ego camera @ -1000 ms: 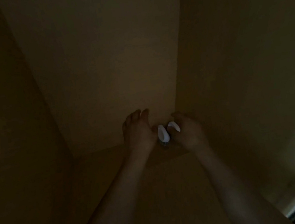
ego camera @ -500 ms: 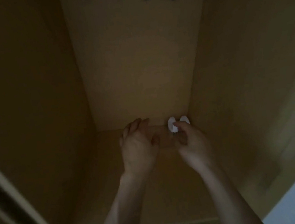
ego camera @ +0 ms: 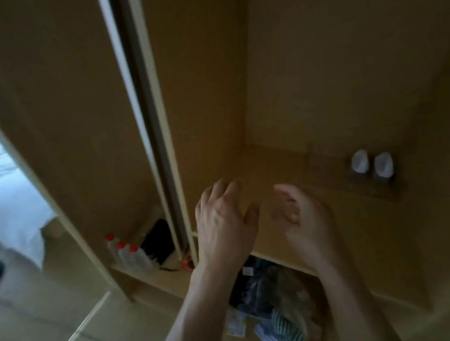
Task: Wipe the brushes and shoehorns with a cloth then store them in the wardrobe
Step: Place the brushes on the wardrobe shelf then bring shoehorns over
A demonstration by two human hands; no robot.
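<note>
While both hands (ego camera: 260, 217) hang empty — brushes (ego camera: 372, 164) shelved.

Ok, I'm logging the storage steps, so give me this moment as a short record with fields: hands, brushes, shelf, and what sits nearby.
left hand: empty, fingers relaxed, over the shelf front
right hand: empty, fingers loosely curled, apart from the brushes
brushes: two white ones, side by side at the shelf's back right
shelf: wooden, inside the open wardrobe
below the shelf: heap of clothes
left compartment: red-capped bottles
</note>
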